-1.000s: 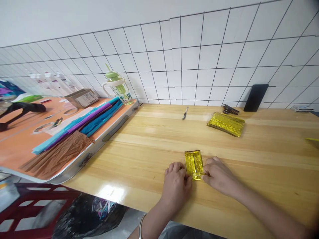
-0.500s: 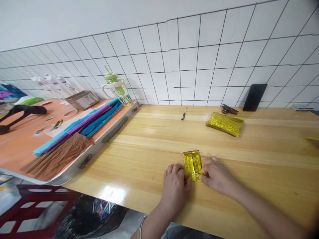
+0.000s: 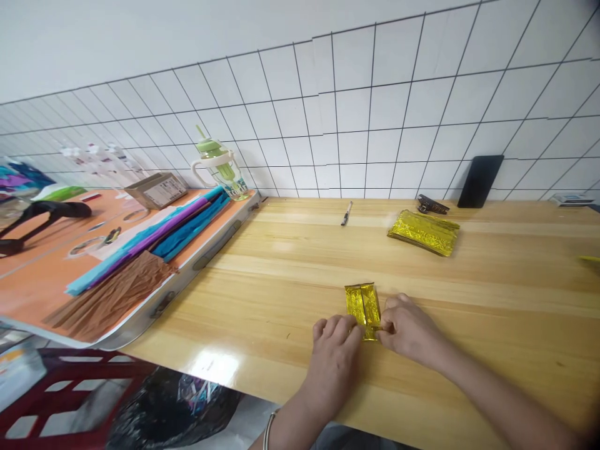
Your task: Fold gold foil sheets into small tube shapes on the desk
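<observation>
A small sheet of gold foil paper (image 3: 363, 303) lies on the wooden table, its side edges folded in so they meet along a seam down the middle. Over its lower left corner rests my left hand (image 3: 335, 350), fingers curled and pressing on the foil. My right hand (image 3: 405, 331) pinches the foil's lower right edge between thumb and bent forefinger. Near the bottom, a narrow strip of the foil looks folded. My fingers hide part of that lower edge. Farther back sits a stack of gold foil sheets (image 3: 424, 232).
Behind the stack are a black clip (image 3: 432, 205) and a black phone (image 3: 480, 181) leaning on the tiled wall. A pen (image 3: 347, 214) lies mid-table. To the left, an orange-topped surface (image 3: 28, 275) holds rolled coloured paper (image 3: 154, 237), a carton (image 3: 157, 190) and a cup (image 3: 220, 165).
My left hand has slid slightly right, farther over the foil's lower left corner. My right hand keeps its pinch in nearly the same place.
</observation>
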`<state>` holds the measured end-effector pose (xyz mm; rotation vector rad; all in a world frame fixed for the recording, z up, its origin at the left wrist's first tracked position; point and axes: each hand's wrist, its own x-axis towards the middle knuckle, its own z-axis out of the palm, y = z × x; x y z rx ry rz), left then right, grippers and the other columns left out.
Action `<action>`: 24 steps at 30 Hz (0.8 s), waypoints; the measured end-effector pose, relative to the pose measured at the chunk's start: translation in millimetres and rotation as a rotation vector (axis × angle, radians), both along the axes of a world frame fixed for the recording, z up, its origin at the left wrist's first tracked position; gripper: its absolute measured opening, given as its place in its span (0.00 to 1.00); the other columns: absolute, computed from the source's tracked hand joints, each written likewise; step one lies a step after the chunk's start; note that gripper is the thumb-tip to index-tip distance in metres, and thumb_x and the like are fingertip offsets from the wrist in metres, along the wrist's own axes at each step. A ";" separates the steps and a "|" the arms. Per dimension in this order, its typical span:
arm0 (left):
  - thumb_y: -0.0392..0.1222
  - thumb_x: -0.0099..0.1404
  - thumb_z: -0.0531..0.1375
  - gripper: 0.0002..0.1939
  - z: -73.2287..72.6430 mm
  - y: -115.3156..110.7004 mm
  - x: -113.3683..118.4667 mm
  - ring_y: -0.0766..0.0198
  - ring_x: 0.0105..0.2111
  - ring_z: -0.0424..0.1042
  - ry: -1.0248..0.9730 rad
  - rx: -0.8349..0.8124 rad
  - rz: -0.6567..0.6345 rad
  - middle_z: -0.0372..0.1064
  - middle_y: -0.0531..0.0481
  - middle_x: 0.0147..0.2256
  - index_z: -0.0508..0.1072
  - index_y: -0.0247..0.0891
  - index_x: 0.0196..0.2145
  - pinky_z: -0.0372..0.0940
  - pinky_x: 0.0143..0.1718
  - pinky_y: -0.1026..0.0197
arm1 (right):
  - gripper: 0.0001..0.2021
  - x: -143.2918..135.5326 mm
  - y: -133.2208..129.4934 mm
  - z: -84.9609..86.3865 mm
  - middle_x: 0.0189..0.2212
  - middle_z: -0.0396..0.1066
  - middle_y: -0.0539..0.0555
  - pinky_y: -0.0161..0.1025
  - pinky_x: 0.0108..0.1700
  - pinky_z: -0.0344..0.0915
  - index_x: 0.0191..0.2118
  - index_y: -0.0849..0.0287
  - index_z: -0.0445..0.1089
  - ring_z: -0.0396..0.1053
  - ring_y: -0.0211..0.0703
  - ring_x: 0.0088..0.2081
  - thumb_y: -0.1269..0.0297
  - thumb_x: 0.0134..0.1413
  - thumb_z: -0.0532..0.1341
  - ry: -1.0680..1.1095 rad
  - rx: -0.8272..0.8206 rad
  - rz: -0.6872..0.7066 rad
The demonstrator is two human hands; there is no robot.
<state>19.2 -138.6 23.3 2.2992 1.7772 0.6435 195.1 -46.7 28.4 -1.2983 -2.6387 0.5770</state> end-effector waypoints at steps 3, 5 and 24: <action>0.34 0.67 0.54 0.10 1.5 -0.1 -0.2 0.59 0.44 0.63 0.037 -0.035 -0.154 0.67 0.51 0.44 0.67 0.44 0.45 0.54 0.46 0.54 | 0.10 0.2 -0.9 -0.1 0.23 0.66 0.51 0.36 0.33 0.53 0.16 0.58 0.65 0.60 0.44 0.34 0.68 0.43 0.61 0.007 -0.001 0.004; 0.35 0.68 0.53 0.09 1.9 0.8 0.4 0.59 0.44 0.63 0.068 -0.036 -0.201 0.68 0.50 0.43 0.68 0.43 0.44 0.55 0.46 0.55 | 0.09 0.5 -1.4 0.1 0.23 0.66 0.51 0.36 0.33 0.53 0.17 0.58 0.65 0.60 0.44 0.35 0.68 0.43 0.61 0.011 -0.002 0.005; 0.28 0.63 0.51 0.19 -1.4 -10.7 12.1 0.54 0.50 0.62 0.205 -0.053 -0.285 0.65 0.43 0.49 0.65 0.33 0.52 0.59 0.54 0.54 | 0.14 4.0 -4.2 4.6 0.24 0.65 0.52 0.38 0.34 0.54 0.16 0.58 0.64 0.60 0.45 0.35 0.63 0.48 0.61 -0.006 0.020 -0.010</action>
